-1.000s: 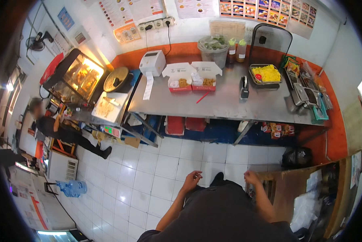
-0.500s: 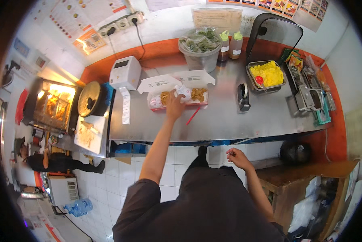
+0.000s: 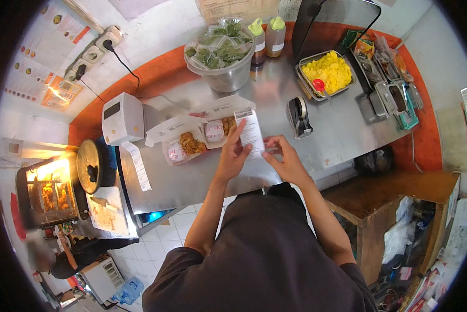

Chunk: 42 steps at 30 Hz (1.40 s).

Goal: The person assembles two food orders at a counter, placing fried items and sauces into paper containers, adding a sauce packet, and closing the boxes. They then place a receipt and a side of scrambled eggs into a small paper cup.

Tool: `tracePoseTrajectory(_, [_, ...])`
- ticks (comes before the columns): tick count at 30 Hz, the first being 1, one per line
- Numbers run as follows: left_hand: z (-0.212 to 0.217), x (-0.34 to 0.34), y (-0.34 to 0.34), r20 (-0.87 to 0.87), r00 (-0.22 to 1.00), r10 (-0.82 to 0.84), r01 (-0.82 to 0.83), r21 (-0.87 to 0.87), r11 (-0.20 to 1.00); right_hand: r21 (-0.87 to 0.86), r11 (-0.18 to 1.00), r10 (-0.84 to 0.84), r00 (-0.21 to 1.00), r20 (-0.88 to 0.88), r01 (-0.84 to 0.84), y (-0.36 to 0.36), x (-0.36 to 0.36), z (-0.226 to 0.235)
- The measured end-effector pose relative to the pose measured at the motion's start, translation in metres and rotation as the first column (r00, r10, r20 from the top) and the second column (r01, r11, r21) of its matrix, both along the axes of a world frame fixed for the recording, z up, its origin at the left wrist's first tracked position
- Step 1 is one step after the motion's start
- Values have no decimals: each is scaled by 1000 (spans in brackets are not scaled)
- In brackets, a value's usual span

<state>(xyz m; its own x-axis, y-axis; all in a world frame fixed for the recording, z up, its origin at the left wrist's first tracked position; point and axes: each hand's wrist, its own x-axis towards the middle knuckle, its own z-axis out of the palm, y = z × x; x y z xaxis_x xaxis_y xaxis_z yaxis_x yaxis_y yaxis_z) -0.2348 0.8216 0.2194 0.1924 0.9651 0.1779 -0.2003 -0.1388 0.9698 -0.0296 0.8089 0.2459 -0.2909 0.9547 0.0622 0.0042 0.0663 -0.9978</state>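
Note:
A printed paper slip (image 3: 251,139) is held upright over the front of the steel counter. My left hand (image 3: 233,157) grips its left side, thumb in front and a finger stretched along it. On its lower right edge, my right hand (image 3: 287,162) pinches it between thumb and fingers. Just left of the slip stand two open cardboard boxes, the left box (image 3: 165,154) and the right box (image 3: 208,145). Each contains a wrapped white bundle, the left bundle (image 3: 176,152) and the right bundle (image 3: 213,131), beside fried chicken (image 3: 192,143). The slip partly hides the right box.
A label printer (image 3: 122,118) with a hanging paper strip (image 3: 139,169) stands left. Behind are a tub of bagged greens (image 3: 225,78) and two sauce bottles (image 3: 275,37). Rightward sit a tape dispenser (image 3: 299,118) and a tray of yellow food (image 3: 327,73). Another person (image 3: 80,258) is far left.
My left hand has left the box and now holds the paper slip. My right hand has risen from below the counter edge to the slip. The view has shifted and turned.

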Motion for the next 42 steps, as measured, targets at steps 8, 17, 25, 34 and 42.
tracePoseTrajectory(8, [19, 2, 22, -175, 978, -111, 100, -76, 992, -79, 995, 61, 994, 94, -54, 34, 0, 3])
tracePoseTrajectory(17, [-75, -23, 41, -831, 538, 143, 49, 200, 979, -82, 996, 24, 868, 497, 20, 20, 32, -176])
tracePoseTrajectory(25, [-96, -35, 50, -793, 599, 116, 15, 156, 988, -35, 985, 161, 814, 558, -171, 38, 16, -169])
tracePoseTrajectory(34, [-102, -41, 56, -741, 666, 86, 27, 138, 990, -49, 957, 256, 752, 607, -286, 62, -27, -164])
tracePoseTrajectory(42, [-118, -43, -21, -822, 542, 174, -93, 148, 985, -107, 986, 165, 646, 746, -128, 50, -37, -147])
